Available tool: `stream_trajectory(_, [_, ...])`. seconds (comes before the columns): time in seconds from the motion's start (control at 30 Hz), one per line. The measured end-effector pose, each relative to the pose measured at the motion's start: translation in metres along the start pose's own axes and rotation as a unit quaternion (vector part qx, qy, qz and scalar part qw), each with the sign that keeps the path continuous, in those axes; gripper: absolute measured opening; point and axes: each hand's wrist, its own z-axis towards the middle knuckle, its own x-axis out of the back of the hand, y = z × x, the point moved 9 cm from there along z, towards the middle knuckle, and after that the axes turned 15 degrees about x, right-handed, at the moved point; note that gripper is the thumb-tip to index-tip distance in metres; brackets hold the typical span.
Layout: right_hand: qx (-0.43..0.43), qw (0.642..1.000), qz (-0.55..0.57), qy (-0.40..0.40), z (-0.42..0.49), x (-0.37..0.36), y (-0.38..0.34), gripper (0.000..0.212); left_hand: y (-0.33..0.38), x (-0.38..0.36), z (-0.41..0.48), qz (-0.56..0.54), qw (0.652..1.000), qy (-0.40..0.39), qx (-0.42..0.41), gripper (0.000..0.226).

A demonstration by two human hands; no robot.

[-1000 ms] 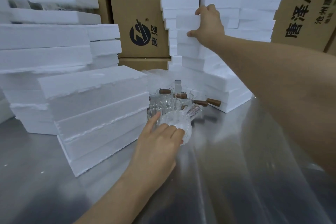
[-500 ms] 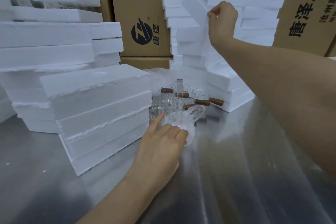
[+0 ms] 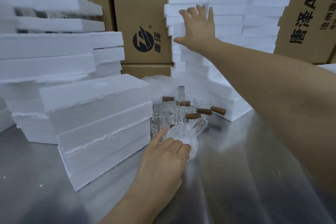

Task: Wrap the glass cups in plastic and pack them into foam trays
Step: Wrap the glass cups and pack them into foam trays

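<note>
Behind, cartons (image 3: 301,29) read 唐泽; left grip (image 3: 163,162) holds wrapped cup (image 3: 183,133)

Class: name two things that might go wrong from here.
The right hand is against the uneven stack of white foam blocks; it may topple onto the clear glass cups with brown handles below. The left hand grips the plastic-wrapped glass cup beside them and might knock one.

Right hand (image 3: 198,29) raised, fingers spread wide; left hand (image 3: 163,156) low, fingers curled

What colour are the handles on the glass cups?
Dark brown handles, seen best in the head view.
</note>
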Motion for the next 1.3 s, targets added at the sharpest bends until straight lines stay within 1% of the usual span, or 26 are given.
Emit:
stream_trajectory(0.07, [-0.034,0.998,-0.011,-0.053,0.004,-0.015,0.002,0.072,-0.002,0.000,0.000,0.000,1.000,0.000,0.003,0.031])
stream_trajectory(0.1, [-0.048,0.997,-0.017,-0.057,0.005,-0.019,0.003,0.067,-0.002,0.000,0.000,0.000,1.000,0.000,0.003,0.032])
stream_trajectory(0.17, [-0.072,0.997,-0.007,-0.033,0.004,-0.019,0.006,0.058,-0.001,-0.002,0.000,0.002,1.000,0.001,-0.002,0.031])
stream_trajectory(0.23, [-0.096,0.995,0.025,0.009,0.001,-0.011,0.010,0.053,-0.001,-0.003,-0.001,0.000,1.000,0.005,-0.007,0.030])
stream_trajectory(0.27, [-0.109,0.992,0.044,0.045,-0.002,-0.003,0.012,0.053,-0.001,-0.004,-0.001,-0.003,1.000,0.004,-0.007,0.031])
stream_trajectory(0.33, [-0.136,0.973,0.080,0.168,-0.017,0.029,0.017,0.051,-0.003,-0.003,0.000,-0.008,1.000,0.003,-0.002,0.033])
stream_trajectory(0.4, [-0.156,0.928,0.154,0.303,-0.044,0.063,0.018,0.050,-0.004,-0.001,0.000,-0.007,1.000,0.000,0.003,0.035])
stream_trajectory(0.47, [-0.172,0.855,0.268,0.410,-0.083,0.087,0.016,0.050,-0.004,0.002,-0.001,0.004,1.000,-0.004,0.002,0.036])
stream_trajectory(0.5, [-0.178,0.815,0.324,0.446,-0.106,0.093,0.015,0.052,-0.003,0.003,0.000,0.007,1.000,-0.009,0.002,0.037])
stream_trajectory(0.53, [-0.183,0.786,0.365,0.465,-0.129,0.096,0.013,0.054,-0.002,0.004,0.001,0.006,1.000,-0.015,0.005,0.038])
stream_trajectory(0.57, [-0.190,0.772,0.386,0.469,-0.153,0.099,0.011,0.056,-0.003,0.006,0.002,0.000,1.000,-0.020,0.014,0.041])
stream_trajectory(0.6, [-0.198,0.771,0.393,0.460,-0.176,0.100,0.009,0.055,-0.004,0.008,0.003,-0.011,0.999,-0.026,0.028,0.044])
stream_trajectory(0.67, [-0.225,0.777,0.398,0.433,-0.221,0.097,0.011,0.045,-0.009,0.011,0.004,-0.037,0.997,-0.037,0.064,0.046])
stream_trajectory(0.7, [-0.249,0.772,0.406,0.421,-0.243,0.091,0.015,0.038,-0.012,0.013,0.004,-0.050,0.994,-0.036,0.087,0.045])
stream_trajectory(0.73, [-0.279,0.759,0.420,0.412,-0.264,0.082,0.019,0.035,-0.017,0.017,0.004,-0.064,0.991,-0.029,0.112,0.044])
stream_trajectory(0.8, [-0.356,0.734,0.430,0.386,-0.306,0.061,0.026,0.035,-0.024,0.025,0.003,-0.089,0.986,-0.004,0.140,0.043])
stream_trajectory(0.83, [-0.393,0.732,0.419,0.364,-0.324,0.053,0.030,0.036,-0.025,0.032,0.003,-0.095,0.985,0.017,0.141,0.042])
stream_trajectory(0.9, [-0.435,0.739,0.406,0.317,-0.344,0.039,0.035,0.036,-0.027,0.046,0.001,-0.099,0.984,0.063,0.137,0.038])
stream_trajectory(1.0, [-0.408,0.775,0.413,0.252,-0.337,0.032,0.039,0.033,-0.028,0.065,-0.001,-0.099,0.977,0.130,0.134,0.030])
stream_trajectory(1.07, [-0.398,0.791,0.434,0.163,-0.328,0.019,0.034,0.030,-0.027,0.076,-0.002,-0.105,0.973,0.163,0.129,0.023])
stream_trajectory(1.1, [-0.402,0.790,0.451,0.103,-0.327,0.008,0.026,0.026,-0.026,0.080,-0.002,-0.110,0.973,0.168,0.117,0.022])
stream_trajectory(1.17, [-0.405,0.765,0.500,0.007,-0.331,-0.014,0.005,0.021,-0.016,0.082,0.000,-0.109,0.980,0.154,0.065,0.024])
stream_trajectory(1.2, [-0.397,0.764,0.508,-0.017,-0.331,-0.021,-0.003,0.015,-0.009,0.079,0.000,-0.104,0.985,0.134,0.035,0.021])
stream_trajectory(1.23, [-0.387,0.772,0.503,-0.032,-0.330,-0.025,-0.009,0.013,-0.001,0.073,0.000,-0.097,0.990,0.106,0.005,0.018])
stream_trajectory(1.3, [-0.372,0.784,0.494,-0.047,-0.327,-0.029,-0.014,0.016,0.012,0.058,-0.002,-0.081,0.995,0.033,-0.047,0.017])
